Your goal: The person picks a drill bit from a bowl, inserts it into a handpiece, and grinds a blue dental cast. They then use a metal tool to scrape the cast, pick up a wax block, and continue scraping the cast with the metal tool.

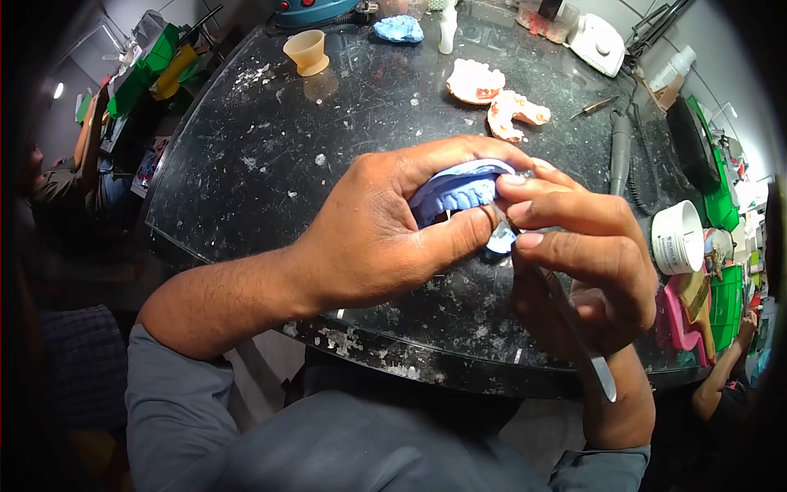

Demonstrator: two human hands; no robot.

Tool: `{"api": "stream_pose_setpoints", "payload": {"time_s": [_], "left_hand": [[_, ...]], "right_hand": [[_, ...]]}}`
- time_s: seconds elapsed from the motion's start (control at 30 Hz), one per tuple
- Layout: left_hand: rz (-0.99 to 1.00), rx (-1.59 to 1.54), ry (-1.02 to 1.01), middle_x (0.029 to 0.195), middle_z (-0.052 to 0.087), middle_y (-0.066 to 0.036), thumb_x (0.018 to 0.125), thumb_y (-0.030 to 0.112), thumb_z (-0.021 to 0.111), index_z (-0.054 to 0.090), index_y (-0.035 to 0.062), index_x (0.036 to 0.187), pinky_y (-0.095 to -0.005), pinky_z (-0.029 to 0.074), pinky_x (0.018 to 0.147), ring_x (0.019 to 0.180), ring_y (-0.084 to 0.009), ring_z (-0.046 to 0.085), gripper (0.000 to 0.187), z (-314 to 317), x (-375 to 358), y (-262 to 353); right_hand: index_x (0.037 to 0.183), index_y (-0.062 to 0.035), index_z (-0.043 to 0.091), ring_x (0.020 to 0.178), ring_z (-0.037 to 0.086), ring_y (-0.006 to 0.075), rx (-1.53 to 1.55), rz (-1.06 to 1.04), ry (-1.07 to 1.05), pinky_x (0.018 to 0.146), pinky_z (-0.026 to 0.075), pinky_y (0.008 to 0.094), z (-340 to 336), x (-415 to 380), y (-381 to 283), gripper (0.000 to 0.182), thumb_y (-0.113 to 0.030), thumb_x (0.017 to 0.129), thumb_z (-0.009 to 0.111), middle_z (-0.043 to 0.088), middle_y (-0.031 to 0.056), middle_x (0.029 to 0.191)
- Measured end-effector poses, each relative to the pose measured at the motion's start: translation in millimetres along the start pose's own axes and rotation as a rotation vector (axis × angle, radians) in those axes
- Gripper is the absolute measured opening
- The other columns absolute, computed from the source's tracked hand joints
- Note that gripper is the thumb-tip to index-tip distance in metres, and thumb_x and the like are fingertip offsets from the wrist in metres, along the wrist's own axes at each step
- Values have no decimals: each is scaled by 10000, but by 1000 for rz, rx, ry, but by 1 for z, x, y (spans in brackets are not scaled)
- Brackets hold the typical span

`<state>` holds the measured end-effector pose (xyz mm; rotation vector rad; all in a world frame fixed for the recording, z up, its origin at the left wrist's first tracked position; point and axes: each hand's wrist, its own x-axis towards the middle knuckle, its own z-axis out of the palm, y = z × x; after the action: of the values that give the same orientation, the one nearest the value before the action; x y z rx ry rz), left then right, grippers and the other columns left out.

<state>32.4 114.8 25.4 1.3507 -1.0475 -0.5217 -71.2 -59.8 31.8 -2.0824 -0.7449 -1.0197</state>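
Observation:
A blue dental cast (463, 193) with moulded teeth is held above the dark table, near its front edge. My left hand (385, 217) wraps round the cast, thumb below and fingers over the top. At the right end of the cast, my right hand (586, 246) pinches a thin metal tool (602, 377). The flat blade at one end of the tool points down below the hand, and its other end lies among the fingertips by the cast. A small light-blue piece (501, 239) shows below the left thumb; whether it joins the cast, I cannot tell.
On the scratched black table (246, 164) are pinkish casts (515, 113), a beige cup (308, 53), a blue lump (398, 29), a small white bottle (448, 29), a grey handpiece (620, 152) and a white tub (678, 237). Other people are at the far left and right edges.

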Motion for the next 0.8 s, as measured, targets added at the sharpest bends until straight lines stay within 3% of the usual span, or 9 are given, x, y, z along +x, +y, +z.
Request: {"api": "stream_pose_setpoints", "payload": {"time_s": [0.4, 0.57, 0.6, 0.8], "left_hand": [[38, 21, -20, 1245, 620, -148, 914, 211, 673, 560, -28, 1287, -317, 497, 967, 1125, -187, 606, 457, -1, 1, -3], [-53, 24, 53, 1231, 649, -151, 892, 72, 650, 552, -20, 1342, -301, 504, 966, 1093, -179, 630, 469, 1, -1, 5], [31, 63, 30, 1262, 640, -156, 883, 36, 636, 544, -19, 1351, -314, 488, 998, 1142, -186, 614, 480, -1, 0, -1], [14, 66, -36, 1332, 600, -155, 860, 0, 601, 554, -29, 1334, -334, 452, 1044, 1205, -188, 578, 477, -4, -1, 1]], "right_hand": [[944, -7, 573, 950, 706, 322, 3, 12, -29, 947, 532, 488, -3, 1, 0, 134, 49, 865, 665, 655, 193, 984], [950, -2, 557, 947, 705, 312, -2, 23, 3, 946, 538, 472, -3, -1, -3, 142, 43, 871, 666, 633, 185, 986], [950, -2, 557, 947, 705, 312, -2, 23, 2, 946, 538, 472, -3, -1, -4, 142, 43, 871, 666, 633, 185, 986], [954, 2, 551, 960, 702, 303, 37, 28, -39, 880, 578, 429, 3, -2, -6, 136, 17, 886, 668, 630, 196, 989]]}}
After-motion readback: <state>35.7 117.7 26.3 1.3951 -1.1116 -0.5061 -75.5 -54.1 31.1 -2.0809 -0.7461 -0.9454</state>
